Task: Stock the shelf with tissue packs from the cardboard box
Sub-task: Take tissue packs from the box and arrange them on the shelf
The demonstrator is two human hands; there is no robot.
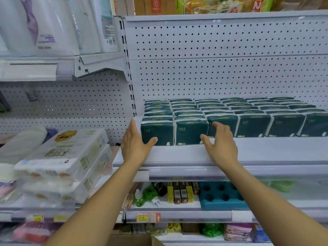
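Dark green tissue packs stand in several rows on the white shelf [195, 153]. The two front-left packs [174, 132] sit forward of the other rows. My left hand [135, 142] lies flat against the left side of the leftmost pack [158, 133], thumb touching its front lower corner. My right hand [221, 142] is spread at the right side of the second pack [190, 133], fingers reaching over the third row's front pack [222, 126]. A corner of the cardboard box [138, 240] shows at the bottom edge.
Large white tissue bundles [62, 160] are stacked on the neighbouring shelf to the left. Below are small goods and a teal foam tray [221, 196]. A pegboard back wall [221, 71] rises behind the packs; a bare strip of shelf runs in front of the right rows.
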